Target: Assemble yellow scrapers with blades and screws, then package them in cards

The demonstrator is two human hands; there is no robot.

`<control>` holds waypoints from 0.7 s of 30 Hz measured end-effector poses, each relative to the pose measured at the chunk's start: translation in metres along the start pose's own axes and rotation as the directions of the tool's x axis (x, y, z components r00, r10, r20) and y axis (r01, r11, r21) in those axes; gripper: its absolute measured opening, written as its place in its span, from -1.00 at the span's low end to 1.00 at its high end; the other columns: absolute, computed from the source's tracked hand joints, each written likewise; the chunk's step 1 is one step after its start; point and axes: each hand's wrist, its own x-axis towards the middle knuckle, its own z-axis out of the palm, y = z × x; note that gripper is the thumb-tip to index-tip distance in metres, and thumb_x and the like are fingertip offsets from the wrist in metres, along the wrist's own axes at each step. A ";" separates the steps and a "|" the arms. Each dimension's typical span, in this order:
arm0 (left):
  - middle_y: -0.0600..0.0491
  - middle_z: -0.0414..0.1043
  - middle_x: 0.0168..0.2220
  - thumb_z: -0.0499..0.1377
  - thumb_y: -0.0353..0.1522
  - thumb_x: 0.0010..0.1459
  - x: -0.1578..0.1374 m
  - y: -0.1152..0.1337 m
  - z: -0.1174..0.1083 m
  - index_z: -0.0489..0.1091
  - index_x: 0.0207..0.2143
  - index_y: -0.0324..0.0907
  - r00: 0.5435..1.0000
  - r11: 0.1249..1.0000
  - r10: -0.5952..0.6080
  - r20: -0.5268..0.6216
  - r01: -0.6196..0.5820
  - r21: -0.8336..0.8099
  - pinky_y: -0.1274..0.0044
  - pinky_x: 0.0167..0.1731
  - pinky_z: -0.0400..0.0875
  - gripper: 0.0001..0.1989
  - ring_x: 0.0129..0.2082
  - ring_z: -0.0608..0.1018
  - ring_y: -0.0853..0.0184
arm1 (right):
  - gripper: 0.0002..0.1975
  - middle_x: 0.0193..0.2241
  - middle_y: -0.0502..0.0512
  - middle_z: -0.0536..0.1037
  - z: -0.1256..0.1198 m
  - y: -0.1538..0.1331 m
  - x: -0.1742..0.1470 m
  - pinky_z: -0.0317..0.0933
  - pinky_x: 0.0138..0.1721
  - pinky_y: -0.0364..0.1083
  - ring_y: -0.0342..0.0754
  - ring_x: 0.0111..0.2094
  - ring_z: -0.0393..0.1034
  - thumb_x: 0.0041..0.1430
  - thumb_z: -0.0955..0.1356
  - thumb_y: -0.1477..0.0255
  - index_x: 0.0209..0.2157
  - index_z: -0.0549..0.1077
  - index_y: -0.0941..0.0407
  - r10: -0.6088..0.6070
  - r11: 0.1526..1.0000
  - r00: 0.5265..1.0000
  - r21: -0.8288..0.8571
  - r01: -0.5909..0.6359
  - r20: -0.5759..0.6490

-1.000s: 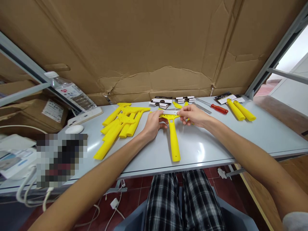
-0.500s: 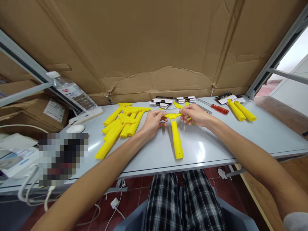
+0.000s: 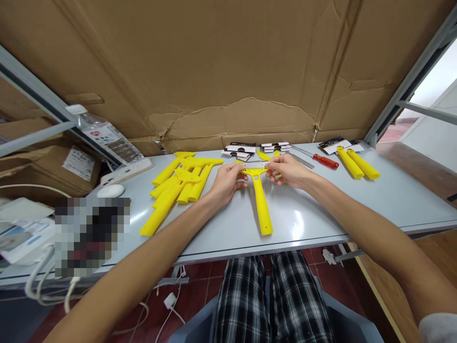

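Observation:
A yellow T-shaped scraper handle (image 3: pixel 262 205) lies in front of me, its long grip pointing toward me. Across its head sits a thin metal blade (image 3: pixel 256 165). My left hand (image 3: pixel 227 181) pinches the blade and head at the left end. At the right end my right hand (image 3: pixel 288 171) is closed the same way. Partly hidden behind the right hand are more yellow pieces (image 3: pixel 264 156). Left of my hands lies a pile of similar yellow scraper handles (image 3: pixel 166 202).
Behind my hands are black-and-white cards (image 3: pixel 238 151) and metal strips (image 3: pixel 303 161). A red-handled screwdriver (image 3: pixel 325 161) and two yellow handles (image 3: pixel 352 164) lie to the right. At left are a water bottle (image 3: pixel 107 136), power strip (image 3: pixel 126 172) and white mouse (image 3: pixel 111 191). Cardboard (image 3: pixel 232 71) stands behind.
The blade has tilted, so more of its flat face shows above the yellow head. Both hands keep nearly the same place, and the view has shifted very slightly.

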 end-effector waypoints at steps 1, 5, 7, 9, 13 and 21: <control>-0.02 0.50 -0.29 0.35 -0.36 0.05 0.000 0.000 0.000 0.47 -0.38 -0.24 1.000 1.000 -0.023 0.000 0.023 -0.014 0.59 -0.61 0.41 -0.85 -0.47 0.50 0.41 | -0.86 -0.45 0.12 0.54 0.000 0.000 0.000 0.17 -0.63 -0.22 -0.21 -0.54 0.38 0.31 0.41 0.46 -0.34 0.45 0.20 -0.003 1.000 1.000 -0.002 0.003 0.002; 0.02 0.50 -0.27 0.34 -0.39 0.06 0.003 0.002 -0.003 0.52 -0.24 -0.22 0.998 0.998 -0.056 -0.011 0.056 -0.035 0.58 -0.59 0.45 -0.82 -0.46 0.54 0.40 | -0.85 -0.45 0.12 0.54 -0.002 0.000 -0.001 0.23 -0.58 -0.22 -0.22 -0.54 0.36 0.31 0.40 0.48 -0.38 0.46 0.20 -0.018 1.000 1.000 -0.018 0.019 0.017; 0.06 0.50 -0.28 0.36 -0.42 0.03 0.003 0.002 -0.005 0.53 -0.12 -0.18 0.999 0.998 -0.047 -0.023 0.047 -0.032 0.59 -0.56 0.47 -0.69 -0.45 0.55 0.41 | -0.85 -0.46 0.11 0.54 -0.002 -0.001 -0.002 0.25 -0.57 -0.22 -0.23 -0.54 0.36 0.30 0.40 0.47 -0.38 0.46 0.20 -0.026 0.999 0.999 -0.025 0.026 0.019; 0.08 0.51 -0.30 0.38 -0.43 0.00 0.004 0.002 -0.006 0.51 -0.06 -0.15 0.999 0.999 -0.029 -0.036 0.028 -0.029 0.59 -0.52 0.48 -0.60 -0.44 0.56 0.41 | -0.83 -0.46 0.10 0.53 -0.002 -0.002 -0.003 0.25 -0.57 -0.22 -0.23 -0.54 0.35 0.30 0.42 0.46 -0.39 0.44 0.19 -0.025 0.999 1.000 -0.028 0.025 0.015; 0.08 0.53 -0.34 0.41 -0.43 -0.06 0.005 0.001 -0.006 0.46 -0.10 -0.16 0.997 1.000 0.013 -0.072 -0.015 -0.026 0.62 -0.53 0.42 -0.57 -0.45 0.54 0.41 | -0.80 -0.47 0.09 0.51 0.000 -0.004 -0.005 0.22 -0.59 -0.21 -0.22 -0.55 0.37 0.32 0.39 0.45 -0.41 0.40 0.17 -0.007 0.999 1.000 -0.032 0.007 0.007; 0.18 0.36 -0.48 0.39 -0.39 -0.10 0.009 -0.003 -0.005 0.38 -0.25 -0.15 0.995 0.999 0.031 -0.092 -0.033 -0.021 0.65 -0.63 0.17 -0.66 -0.57 0.37 0.49 | -0.83 -0.41 0.13 0.57 0.003 0.002 0.000 0.17 -0.63 -0.21 -0.21 -0.56 0.38 0.32 0.41 0.38 -0.33 0.42 0.16 0.025 1.000 1.000 -0.014 -0.025 -0.010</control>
